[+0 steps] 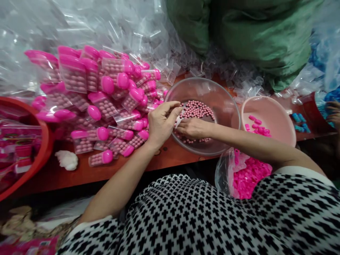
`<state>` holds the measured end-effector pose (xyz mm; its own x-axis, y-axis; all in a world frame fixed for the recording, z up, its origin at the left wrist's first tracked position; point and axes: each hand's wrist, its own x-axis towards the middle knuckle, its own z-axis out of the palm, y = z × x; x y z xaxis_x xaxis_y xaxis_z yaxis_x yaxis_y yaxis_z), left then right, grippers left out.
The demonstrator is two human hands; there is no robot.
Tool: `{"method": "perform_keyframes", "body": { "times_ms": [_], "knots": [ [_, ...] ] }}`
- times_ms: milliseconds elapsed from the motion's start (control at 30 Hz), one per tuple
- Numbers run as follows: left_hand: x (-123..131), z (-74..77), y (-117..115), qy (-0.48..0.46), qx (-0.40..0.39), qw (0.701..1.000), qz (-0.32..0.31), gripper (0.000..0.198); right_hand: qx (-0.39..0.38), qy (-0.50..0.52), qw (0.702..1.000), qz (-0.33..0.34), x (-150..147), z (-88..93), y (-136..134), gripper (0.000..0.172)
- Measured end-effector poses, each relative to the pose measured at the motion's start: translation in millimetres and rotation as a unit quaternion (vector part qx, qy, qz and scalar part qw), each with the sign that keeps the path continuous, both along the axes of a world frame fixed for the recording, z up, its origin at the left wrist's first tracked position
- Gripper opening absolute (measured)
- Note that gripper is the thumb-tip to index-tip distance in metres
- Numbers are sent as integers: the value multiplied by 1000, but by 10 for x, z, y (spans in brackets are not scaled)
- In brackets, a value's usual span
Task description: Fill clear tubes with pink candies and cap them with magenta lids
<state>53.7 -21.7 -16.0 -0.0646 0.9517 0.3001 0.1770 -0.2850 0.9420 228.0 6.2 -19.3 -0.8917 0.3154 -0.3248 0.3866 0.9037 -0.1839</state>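
Note:
My left hand (163, 122) is at the left rim of a clear round bowl (231, 106), its thumb and fingers pinched around what looks like a small clear plastic box (178, 120), mostly hidden. Beside it, my right hand (193, 128) reaches down into the bowl with fingers curled. Its fingertips are hidden among the pink beads (198, 109), so what they grip does not show. Left of the bowl lies a heap of clear boxes filled with beads and closed with bright pink lids (107, 85).
A pale pink bowl (278, 120) holds loose pink lids. Below it is a plastic bag of pink pieces (251, 177). A red tub (46, 141) stands at left, near a white wad (67, 160). Empty clear boxes and green sacks (260, 35) fill the back. Another person's hand (334, 111) shows at right.

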Motion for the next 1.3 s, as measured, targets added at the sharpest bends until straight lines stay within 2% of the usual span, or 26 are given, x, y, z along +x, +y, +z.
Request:
{"method": "perform_keyframes", "body": {
  "times_ms": [67,100,167,233,300,367,433,500,567,667,867,1000,1100,1167,1233,1300],
  "knots": [
    [-7,-17,2,-6,-7,1000,-1,24,-116,65,987,-93,27,-29,17,28],
    [-12,-27,5,-12,-14,1000,-3,25,-183,106,967,-139,57,-36,20,34],
    [-27,-41,12,-21,-22,1000,-9,26,-306,204,906,-208,129,-20,12,40],
    [-43,-32,17,-19,-17,1000,-17,30,-386,301,833,-256,203,43,-9,42],
    [-44,5,14,4,-12,999,-39,36,-420,370,773,-298,266,146,-38,45],
    [-19,64,2,30,-21,996,-83,42,-422,419,732,-332,313,260,-73,47],
    [36,124,-10,29,-51,988,-144,43,-409,459,706,-350,346,354,-110,47],
    [104,169,-11,-10,-87,977,-196,42,-393,488,691,-360,376,415,-142,46],
    [161,191,1,-69,-119,964,-229,42,-385,497,690,-359,415,450,-161,46],
    [199,196,31,-134,-160,942,-261,46,-392,481,705,-344,495,487,-162,45],
    [220,177,54,-123,-185,937,-268,48,-394,435,733,-344,614,570,-151,36],
    [250,154,72,-121,-191,940,-257,48,-423,416,715,-371,668,526,-140,38],
    [259,160,88,-132,-211,940,-232,52,-418,433,698,-388,717,444,-155,40],
    [258,181,91,-129,-221,942,-217,54,-411,430,697,-400,746,420,-197,39],
    [250,208,89,-125,-226,947,-193,56,-388,403,723,-406,778,449,-246,35],
    [235,228,88,-129,-226,950,-171,57,-318,357,784,-396,840,525,-266,31]
  ]
}}
